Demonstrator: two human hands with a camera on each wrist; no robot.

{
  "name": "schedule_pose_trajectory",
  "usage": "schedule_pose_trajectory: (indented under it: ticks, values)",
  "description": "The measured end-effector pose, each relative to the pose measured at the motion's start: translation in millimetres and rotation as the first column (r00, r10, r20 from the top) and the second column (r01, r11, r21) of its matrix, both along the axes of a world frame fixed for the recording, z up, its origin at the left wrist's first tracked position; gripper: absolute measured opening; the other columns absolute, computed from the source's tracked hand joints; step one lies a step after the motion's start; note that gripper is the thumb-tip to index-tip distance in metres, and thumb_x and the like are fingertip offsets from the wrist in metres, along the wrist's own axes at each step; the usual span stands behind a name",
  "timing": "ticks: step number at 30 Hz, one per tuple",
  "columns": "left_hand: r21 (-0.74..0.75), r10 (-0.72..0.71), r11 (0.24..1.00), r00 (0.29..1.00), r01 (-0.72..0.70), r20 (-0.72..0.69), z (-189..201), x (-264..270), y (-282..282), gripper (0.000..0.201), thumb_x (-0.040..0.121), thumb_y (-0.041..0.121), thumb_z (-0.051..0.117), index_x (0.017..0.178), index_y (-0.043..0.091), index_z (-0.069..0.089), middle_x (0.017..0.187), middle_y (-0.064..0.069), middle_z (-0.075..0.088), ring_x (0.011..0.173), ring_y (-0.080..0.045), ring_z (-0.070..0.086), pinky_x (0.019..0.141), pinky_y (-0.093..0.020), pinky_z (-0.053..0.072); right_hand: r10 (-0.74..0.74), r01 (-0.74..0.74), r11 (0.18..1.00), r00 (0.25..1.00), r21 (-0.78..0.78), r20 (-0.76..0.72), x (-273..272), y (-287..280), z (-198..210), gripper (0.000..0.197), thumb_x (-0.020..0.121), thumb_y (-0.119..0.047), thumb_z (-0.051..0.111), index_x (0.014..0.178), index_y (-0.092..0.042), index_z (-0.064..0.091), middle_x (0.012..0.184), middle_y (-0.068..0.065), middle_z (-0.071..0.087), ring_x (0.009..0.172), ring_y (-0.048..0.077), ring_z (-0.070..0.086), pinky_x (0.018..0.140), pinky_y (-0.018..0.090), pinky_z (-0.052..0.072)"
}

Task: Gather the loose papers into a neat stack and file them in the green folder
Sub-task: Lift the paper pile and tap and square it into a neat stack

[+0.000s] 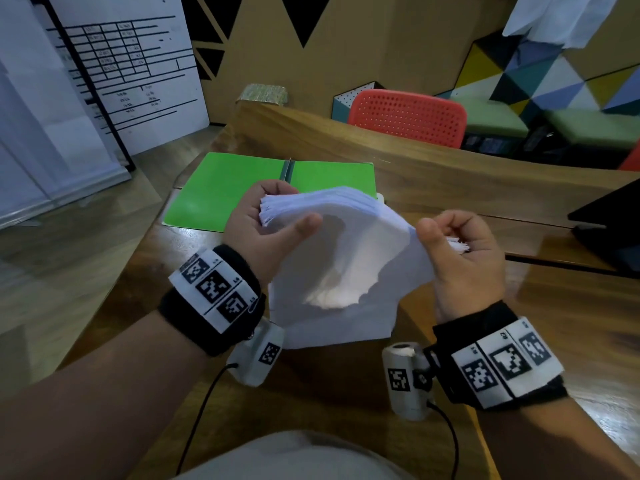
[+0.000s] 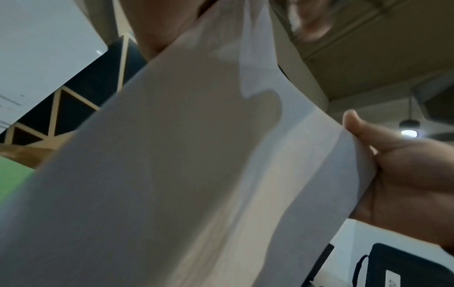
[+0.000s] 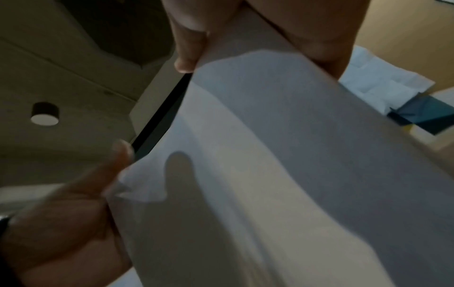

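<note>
The stack of white papers (image 1: 332,244) is held in the air above the wooden table (image 1: 433,168), nearer the person than the green folder (image 1: 221,188); it is thick, blank on the face that shows, and bowed so its middle sags; its sheet edges are fanned and uneven at both ends. The left hand (image 1: 263,230) grips the stack's left end, thumb on top, fingers curled beneath; the right hand (image 1: 464,254) pinches the right end likewise. The folder lies open and flat on the table, bright green, a spine crease down its middle; a red perforated chair (image 1: 408,116) stands beyond the folder.
</note>
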State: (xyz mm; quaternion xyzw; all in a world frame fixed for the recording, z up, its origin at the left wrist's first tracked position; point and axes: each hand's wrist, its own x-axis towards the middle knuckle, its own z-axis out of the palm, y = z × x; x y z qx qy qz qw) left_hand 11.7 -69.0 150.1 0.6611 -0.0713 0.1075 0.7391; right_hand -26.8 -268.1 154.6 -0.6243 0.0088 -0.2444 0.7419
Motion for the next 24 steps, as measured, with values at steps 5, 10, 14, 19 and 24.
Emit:
schedule_pose_trajectory:
  ticks: [5, 10, 14, 19, 24]
  values:
    - [0.095, 0.206, 0.973, 0.978, -0.208, 0.031, 5.9, 0.3, -2.1, 0.015, 0.064, 0.034, 0.069, 0.059, 0.031, 0.056, 0.048, 0.019, 0.057, 0.051, -0.004, 0.048, 0.05, -0.019, 0.042, -0.007, 0.002, 0.998, 0.998, 0.069, 0.062, 1.4, -0.2, 12.0, 0.034, 0.049, -0.051, 0.079, 0.068, -0.03, 0.061, 0.064, -0.014, 0.064, 0.057, -0.001, 0.056, 0.054, 0.016, 0.047]
    - [0.106, 0.214, 0.971, 0.976, -0.216, 0.027, 4.3, 0.8, 0.2, 0.02, 0.061, 0.041, 0.071, 0.056, 0.032, 0.054, 0.047, 0.016, 0.054, 0.05, -0.006, 0.045, 0.05, -0.021, 0.039, -0.023, 0.01, 0.994, 0.993, -0.113, -0.114, 1.4, -1.1, 9.7, 0.044, 0.065, -0.003, 0.077, 0.088, -0.028, 0.05, 0.082, -0.003, 0.059, 0.061, 0.002, 0.06, 0.06, 0.026, 0.053]
    - [0.065, 0.143, 0.987, 0.985, -0.149, 0.092, 12.9, -10.6, -5.5, 0.023, 0.056, 0.039, 0.074, 0.054, 0.029, 0.054, 0.048, 0.015, 0.056, 0.05, -0.01, 0.046, 0.047, -0.021, 0.038, -0.13, 0.121, 0.989, 0.985, -0.081, -0.114, -2.9, 1.0, 13.5, 0.038, 0.072, 0.003, 0.072, 0.079, -0.028, 0.053, 0.078, -0.004, 0.058, 0.059, 0.003, 0.057, 0.058, 0.025, 0.05]
    - [0.176, 0.052, 0.983, 0.998, -0.056, 0.031, 8.4, -12.0, -8.0, 0.031, 0.061, 0.013, 0.082, 0.065, 0.026, 0.055, 0.05, 0.023, 0.061, 0.045, 0.005, 0.052, 0.045, -0.01, 0.044, -0.135, 0.115, 0.984, 0.981, -0.138, -0.141, -3.0, 6.0, 5.3, 0.036, 0.078, 0.0, 0.068, 0.079, -0.03, 0.048, 0.079, -0.007, 0.054, 0.065, 0.007, 0.053, 0.061, 0.026, 0.046]
    - [0.356, 0.153, 0.931, 0.97, -0.077, -0.191, -10.3, -6.2, -3.5, 0.021, 0.077, 0.024, 0.07, 0.061, 0.027, 0.057, 0.04, 0.021, 0.056, 0.041, 0.01, 0.054, 0.038, -0.002, 0.038, -0.136, 0.096, 0.977, 0.968, -0.192, -0.212, 2.7, 4.0, 9.4, 0.038, 0.078, -0.003, 0.068, 0.085, -0.031, 0.045, 0.085, -0.003, 0.051, 0.07, 0.011, 0.051, 0.063, 0.027, 0.046]
